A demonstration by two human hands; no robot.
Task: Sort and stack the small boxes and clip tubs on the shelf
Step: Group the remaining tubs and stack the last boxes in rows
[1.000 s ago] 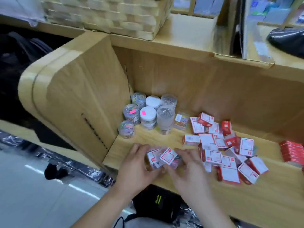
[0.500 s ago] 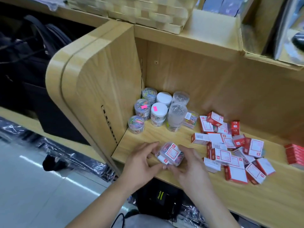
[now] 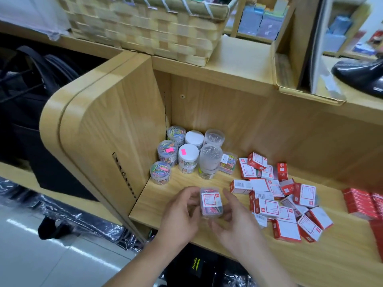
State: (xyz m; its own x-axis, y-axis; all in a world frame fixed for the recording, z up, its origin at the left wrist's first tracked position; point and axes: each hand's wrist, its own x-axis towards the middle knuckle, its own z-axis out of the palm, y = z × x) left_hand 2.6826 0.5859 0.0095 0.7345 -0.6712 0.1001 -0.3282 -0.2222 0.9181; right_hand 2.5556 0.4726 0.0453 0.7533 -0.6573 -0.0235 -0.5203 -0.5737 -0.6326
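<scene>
1 clear clip box (image 3: 211, 201) is gripped over the front edge of the shelf (image 3: 157, 200). Left hand (image 3: 178, 216) fingers are curled on its left side, right hand (image 3: 238, 228) fingers under its right. Round tubs (image 3: 187, 155) are packed into the back-left corner. Red boxes (image 3: 279, 200) are heaped just right of the hands. Bare board lies between tubs and hands.

No word or number can be read. The clear box (image 3: 211, 201) bears a white, red-framed label with a small red logo square, its print blurred. The red-and-white boxes (image 3: 304, 194) carry like labels and barcodes, too small to read. Pink stickers (image 3: 183, 151) on two clip tubs (image 3: 187, 162) show no legible figures. Yellow-green script on a black bag (image 3: 186, 272) is illegible.
</scene>
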